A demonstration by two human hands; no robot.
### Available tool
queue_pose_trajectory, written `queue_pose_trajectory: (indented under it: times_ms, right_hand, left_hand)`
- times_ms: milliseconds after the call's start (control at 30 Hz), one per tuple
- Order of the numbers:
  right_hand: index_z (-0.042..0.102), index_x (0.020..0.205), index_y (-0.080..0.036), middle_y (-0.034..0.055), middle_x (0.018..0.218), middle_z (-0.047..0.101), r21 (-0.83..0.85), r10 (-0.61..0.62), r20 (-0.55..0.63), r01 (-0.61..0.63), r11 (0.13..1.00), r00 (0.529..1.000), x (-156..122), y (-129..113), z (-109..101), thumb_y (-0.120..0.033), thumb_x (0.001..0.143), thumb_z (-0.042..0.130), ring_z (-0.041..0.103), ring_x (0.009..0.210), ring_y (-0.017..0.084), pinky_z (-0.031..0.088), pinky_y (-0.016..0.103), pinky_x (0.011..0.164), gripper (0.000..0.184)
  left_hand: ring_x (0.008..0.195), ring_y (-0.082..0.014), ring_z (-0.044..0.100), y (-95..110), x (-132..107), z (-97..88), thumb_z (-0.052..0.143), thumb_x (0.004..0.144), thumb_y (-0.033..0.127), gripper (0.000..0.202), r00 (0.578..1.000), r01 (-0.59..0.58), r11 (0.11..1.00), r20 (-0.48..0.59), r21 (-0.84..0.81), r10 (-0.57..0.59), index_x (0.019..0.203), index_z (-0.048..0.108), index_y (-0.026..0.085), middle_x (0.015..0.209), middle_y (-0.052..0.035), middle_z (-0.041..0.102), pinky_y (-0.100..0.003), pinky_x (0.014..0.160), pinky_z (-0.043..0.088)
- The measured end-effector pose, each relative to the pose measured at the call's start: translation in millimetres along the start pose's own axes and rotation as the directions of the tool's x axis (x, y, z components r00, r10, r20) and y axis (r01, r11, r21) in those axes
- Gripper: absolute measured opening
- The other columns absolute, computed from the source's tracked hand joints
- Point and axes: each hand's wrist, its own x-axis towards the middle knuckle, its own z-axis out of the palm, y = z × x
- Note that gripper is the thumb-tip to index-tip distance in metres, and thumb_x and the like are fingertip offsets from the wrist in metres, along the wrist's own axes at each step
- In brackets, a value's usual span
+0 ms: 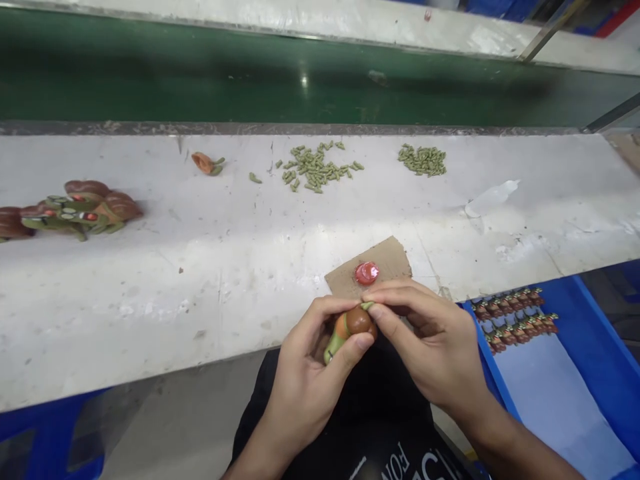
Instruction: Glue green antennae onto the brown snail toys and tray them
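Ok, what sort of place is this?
Probably a toy factory's assembly line: a green conveyor belt, a white workbench with piles of green parts, and a blue crate of small toy figures.

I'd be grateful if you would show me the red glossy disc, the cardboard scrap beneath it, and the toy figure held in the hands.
Red glossy disc (367, 273): head view, centre of its domed top.
Cardboard scrap (393, 259): head view, bare upper right part.
Toy figure (358, 321): head view, rounded brown part.
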Motion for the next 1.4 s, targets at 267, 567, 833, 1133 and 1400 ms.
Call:
queue_pose_trajectory:
  times_ms: [267,567,833,1133,1400]
  right_hand:
    - [0.089,0.135,-0.024,0.0106,0.125,0.09,-0.294,-0.023,-0.109,-0.01,0.956,0.994,88.0,20.1,-42.7,-0.035,0.114,0.077,0.088,0.1,0.027,0.077,0.044,0.088,0.027]
    - [0.086,0.117,-0.014,0.0263,0.136,0.078,-0.718,-0.035,-0.235,-0.149,0.68,0.971,213.4,113.9,-82.6,-0.01,0.101,0.057,0.077,0.119,0.045,0.061,0.061,0.111,0.033]
    - [0.079,0.099,-0.02,0.0203,0.118,0.079,-0.754,-0.08,-0.118,-0.037,0.656,0.99,203.3,122.9,-84.3,-0.017,0.104,0.059,0.074,0.107,0.038,0.059,0.049,0.098,0.022]
    - [0.07,0.104,-0.025,0.0111,0.106,0.079,-0.623,-0.184,0.039,0.168,0.764,0.982,122.5,62.6,-60.7,-0.022,0.113,0.062,0.075,0.092,0.029,0.061,0.042,0.085,0.012]
    - [0.068,0.118,-0.024,0.0061,0.113,0.078,-0.422,-0.139,0.378,0.304,0.854,0.915,29.9,-9.9,-33.8,-0.015,0.121,0.057,0.082,0.1,0.023,0.064,0.036,0.08,0.015]
  left_hand:
    - [0.079,-0.0191,0.075,5.8,1.5,-5.2,0.085,0.109,0.059,0.034,0.98,0.099,0.985,-0.158,-0.14,-0.12,0.118,0.085,0.027,0.11,-0.0072,0.085,-0.027,0.066,0.061]
    - [0.07,-0.0149,0.062,5.5,-5.7,-2.7,0.089,0.102,0.068,0.045,0.943,0.216,0.952,-0.206,-0.217,-0.261,0.106,0.081,0.024,0.096,-0.0033,0.073,-0.027,0.06,0.049]
    - [0.073,-0.017,0.061,1.9,-6.8,-2.3,0.087,0.102,0.07,0.047,0.939,0.253,0.946,-0.186,-0.202,-0.29,0.108,0.08,0.024,0.096,-0.0039,0.071,-0.029,0.062,0.048]
    - [0.092,-0.023,0.075,8.9,4.1,-14.1,0.093,0.099,0.054,0.036,0.968,0.153,0.988,-0.202,0.021,-0.146,0.115,0.077,0.026,0.111,-0.0059,0.08,-0.034,0.08,0.061]
    - [0.096,-0.0211,0.081,20.2,27.0,11.5,0.09,0.1,0.029,0.024,0.99,0.029,0.998,-0.137,0.051,-0.022,0.11,0.068,0.029,0.101,0.0002,0.083,-0.034,0.085,0.067]
